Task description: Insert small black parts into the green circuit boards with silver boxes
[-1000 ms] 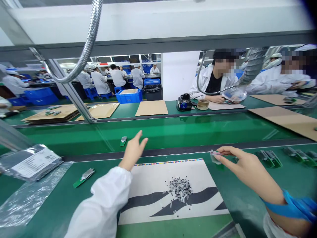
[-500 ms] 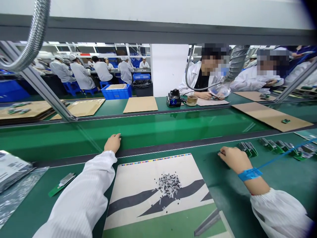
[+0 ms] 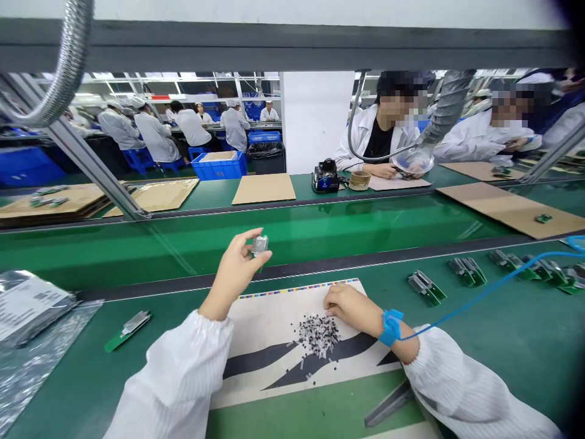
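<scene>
While pinched up over the green surface [image 3: 457,341] in left hand [image 3: 235,271]: small circuit board [image 3: 259,245], light, stiff, likely fragile, best gripped by edges. Right hand [image 3: 350,308], fingers curled, resting beside tiny loose black parts [image 3: 317,336] on paper sheet [image 3: 269,329].

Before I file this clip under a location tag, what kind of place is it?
Most likely an electronics assembly line. A green conveyor belt runs between workbenches, small green circuit boards lie in a row, and people in white coats sit at more benches behind. The left hand holds one small module.
</scene>
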`<state>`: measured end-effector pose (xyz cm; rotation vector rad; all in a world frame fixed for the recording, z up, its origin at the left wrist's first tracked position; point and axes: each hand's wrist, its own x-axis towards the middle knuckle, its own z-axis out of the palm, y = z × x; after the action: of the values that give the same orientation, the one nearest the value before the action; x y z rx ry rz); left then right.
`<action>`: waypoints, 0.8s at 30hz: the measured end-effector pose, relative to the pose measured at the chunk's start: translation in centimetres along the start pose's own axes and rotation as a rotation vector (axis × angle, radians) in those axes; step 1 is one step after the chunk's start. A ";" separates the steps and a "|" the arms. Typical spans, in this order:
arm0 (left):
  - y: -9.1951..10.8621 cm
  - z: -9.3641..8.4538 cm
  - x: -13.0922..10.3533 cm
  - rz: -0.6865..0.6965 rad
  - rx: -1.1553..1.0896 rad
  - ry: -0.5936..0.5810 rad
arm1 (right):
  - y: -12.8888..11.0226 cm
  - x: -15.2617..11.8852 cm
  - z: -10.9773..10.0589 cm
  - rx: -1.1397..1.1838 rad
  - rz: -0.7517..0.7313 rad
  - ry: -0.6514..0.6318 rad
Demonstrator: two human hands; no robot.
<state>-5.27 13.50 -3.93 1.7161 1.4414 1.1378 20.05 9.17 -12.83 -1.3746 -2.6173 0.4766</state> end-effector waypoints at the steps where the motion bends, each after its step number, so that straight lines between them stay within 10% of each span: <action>1: 0.8 0.2 -1.1 0.002 -0.061 -0.025 | 0.2 0.2 0.3 0.008 -0.009 -0.006; 9: 3.7 0.6 -4.7 -0.166 -0.545 -0.142 | 0.3 -1.6 0.1 0.102 0.030 0.080; 24: 5.6 2.8 -8.5 -0.403 -0.839 -0.292 | -3.9 -5.2 -8.8 0.249 -0.143 0.421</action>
<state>-0.53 4.21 -2.16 0.9020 0.8715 1.0028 22.43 4.71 -3.12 -1.0647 -2.2102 0.4218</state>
